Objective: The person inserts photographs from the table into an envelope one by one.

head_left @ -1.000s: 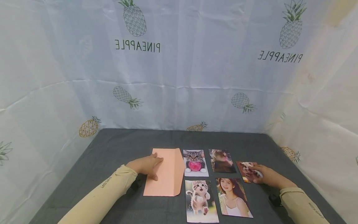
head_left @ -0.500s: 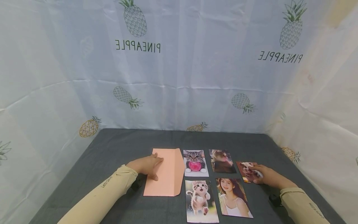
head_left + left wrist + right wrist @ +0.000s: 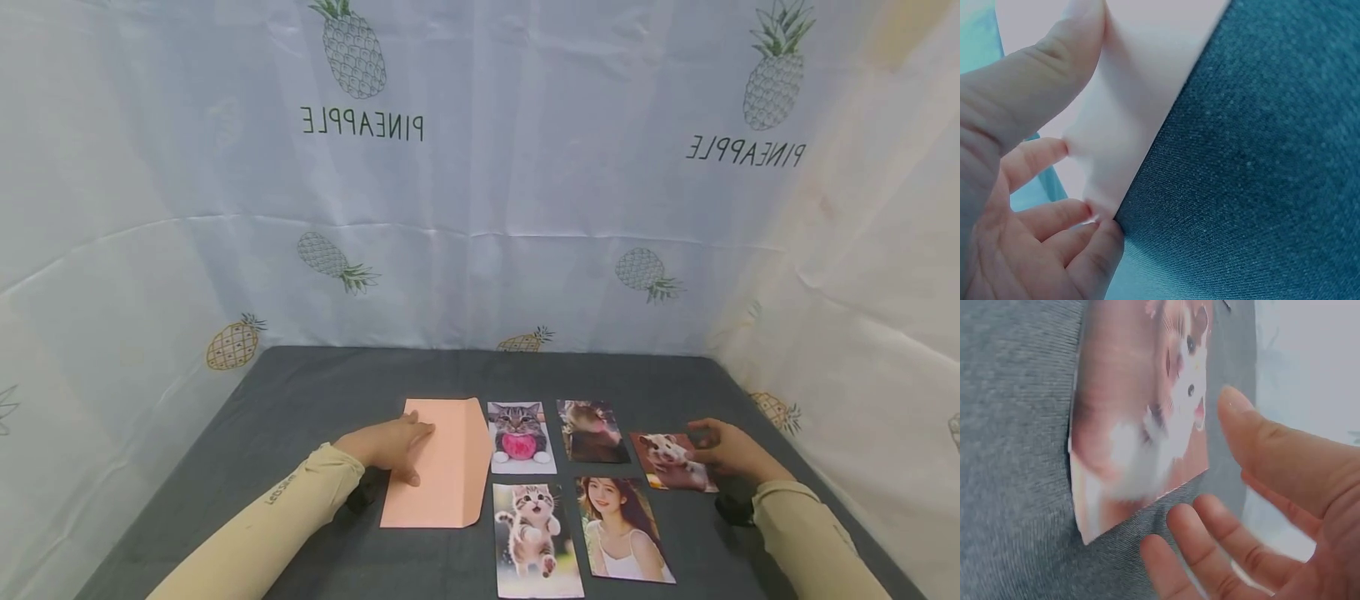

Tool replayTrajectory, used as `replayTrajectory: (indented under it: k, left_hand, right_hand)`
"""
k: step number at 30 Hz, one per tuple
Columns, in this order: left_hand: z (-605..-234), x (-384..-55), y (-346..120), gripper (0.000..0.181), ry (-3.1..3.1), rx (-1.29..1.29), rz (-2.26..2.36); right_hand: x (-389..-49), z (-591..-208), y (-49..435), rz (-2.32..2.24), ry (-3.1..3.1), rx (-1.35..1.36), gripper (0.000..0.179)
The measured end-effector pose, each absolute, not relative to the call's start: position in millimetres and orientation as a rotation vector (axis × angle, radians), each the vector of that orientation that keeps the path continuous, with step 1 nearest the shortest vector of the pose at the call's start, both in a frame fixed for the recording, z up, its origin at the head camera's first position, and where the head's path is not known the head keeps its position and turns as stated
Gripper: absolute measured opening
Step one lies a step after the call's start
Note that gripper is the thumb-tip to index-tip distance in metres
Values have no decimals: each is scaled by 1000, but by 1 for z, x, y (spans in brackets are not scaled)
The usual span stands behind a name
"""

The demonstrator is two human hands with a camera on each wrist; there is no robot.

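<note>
Photos (image 3: 538, 542) on grey cloth (image 3: 337, 379), pineapple-print curtain (image 3: 525, 167)

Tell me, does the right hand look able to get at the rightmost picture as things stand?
Most likely, yes: the right hand is beside the rightmost picture, its fingers parted and holding nothing, and no other thing covers that picture or stands between them.

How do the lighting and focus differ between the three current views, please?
Head: fairly even light, with the curtain warmer in tone towards the right. Left wrist: a cold blue cast, the envelope washed nearly white, with a soft shadow across it. Right wrist: the photo looks soft, and the upper right of the picture is pale and washed out.
</note>
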State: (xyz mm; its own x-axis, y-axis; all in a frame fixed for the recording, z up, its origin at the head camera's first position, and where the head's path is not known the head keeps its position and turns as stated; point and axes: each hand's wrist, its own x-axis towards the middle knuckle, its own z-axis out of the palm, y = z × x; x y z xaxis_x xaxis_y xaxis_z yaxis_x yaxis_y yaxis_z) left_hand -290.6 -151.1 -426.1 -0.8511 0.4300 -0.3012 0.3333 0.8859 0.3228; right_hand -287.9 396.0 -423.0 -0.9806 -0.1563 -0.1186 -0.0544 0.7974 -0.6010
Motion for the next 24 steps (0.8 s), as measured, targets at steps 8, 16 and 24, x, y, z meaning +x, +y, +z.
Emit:
replayTrajectory:
  k: [8, 16, 24]
  left_hand:
    - [-426, -289, -151, 88, 2678, 542, 389]
    - [-426, -289, -152, 88, 2688, 550, 391]
    - [-427, -288, -151, 87, 2697, 568, 389]
  right_hand:
    - [-291, -433, 399, -1200, 2564, -32, 80]
    - [-292, -439, 392, -1246, 2561, -8, 77]
    - [-289, -437, 388, -1195, 2629, 36, 74]
